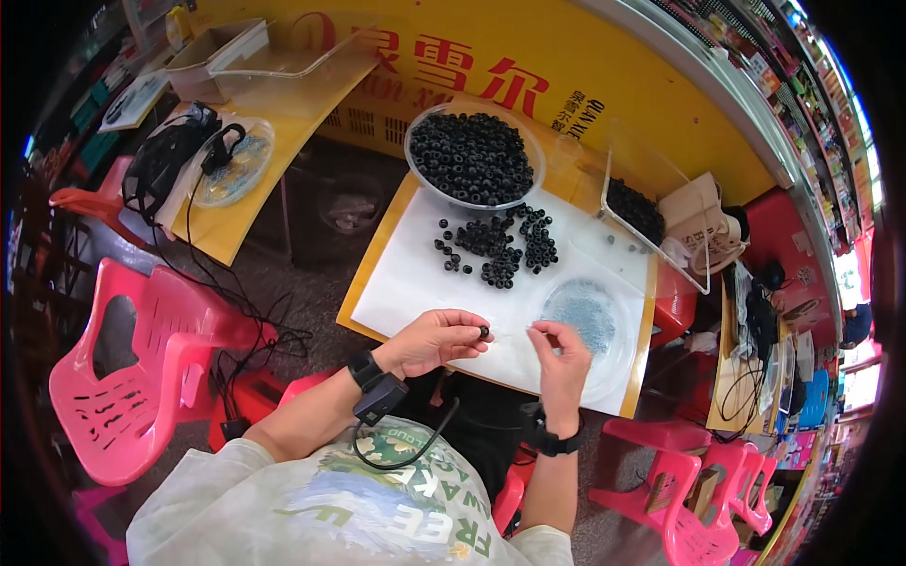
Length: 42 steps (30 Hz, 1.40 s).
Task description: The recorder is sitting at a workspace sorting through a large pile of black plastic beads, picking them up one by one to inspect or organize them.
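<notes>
My left hand (436, 341) is closed in a pinch over the near part of the white board (396, 274). Between its thumb and forefinger sits a small round black bead-like piece (484, 333). To its right my right hand (561, 354) also pinches, thumb against forefinger; anything between those tips is too small to make out. Just beyond that hand lies a round clear dish (613, 373) with many tiny bluish, see-through pieces (580, 316). Loose black pieces (486, 238) with holes are scattered in clumps farther back. Behind them a round clear tub (540, 170) is heaped with the same kind.
At the right rear, a clear rectangular bin (613, 179) holds more black pieces, beside a pale bag (694, 208). A second yellow table (222, 226) on the left carries a dish and black cables. Pink plastic chairs (142, 377) stand on both sides.
</notes>
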Motion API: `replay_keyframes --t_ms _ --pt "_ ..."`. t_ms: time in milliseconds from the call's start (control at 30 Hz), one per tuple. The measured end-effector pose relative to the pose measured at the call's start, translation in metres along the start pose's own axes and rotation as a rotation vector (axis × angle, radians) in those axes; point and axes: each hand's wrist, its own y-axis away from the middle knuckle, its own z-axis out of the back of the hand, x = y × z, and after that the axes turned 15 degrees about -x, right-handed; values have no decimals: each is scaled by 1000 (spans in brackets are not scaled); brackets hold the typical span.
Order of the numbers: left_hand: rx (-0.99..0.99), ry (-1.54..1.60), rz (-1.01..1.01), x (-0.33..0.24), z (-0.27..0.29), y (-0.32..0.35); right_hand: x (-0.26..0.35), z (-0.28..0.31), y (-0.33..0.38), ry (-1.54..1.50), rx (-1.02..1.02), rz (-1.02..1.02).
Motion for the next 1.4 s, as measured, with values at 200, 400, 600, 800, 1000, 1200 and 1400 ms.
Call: replay_keyframes --t_ms 200,400,600,800,1000,1200,1400 --pt "8 20 -33 -2 2 0 29 -38 25 -115 51 37" --pt "-23 34 -45 -1 13 0 23 -49 32 -11 46 189" --pt "-62 76 -73 1 17 3 19 -59 46 52 46 282" --pt "-114 120 -102 -2 30 7 18 -71 36 -103 169 124" --pt "-127 161 -120 -11 33 15 -5 -115 -28 187 120 550" --pt "-166 192 -154 -17 49 25 -31 -150 -42 342 210 691" --pt "-199 189 -224 -13 62 16 -43 -153 -47 416 220 674"
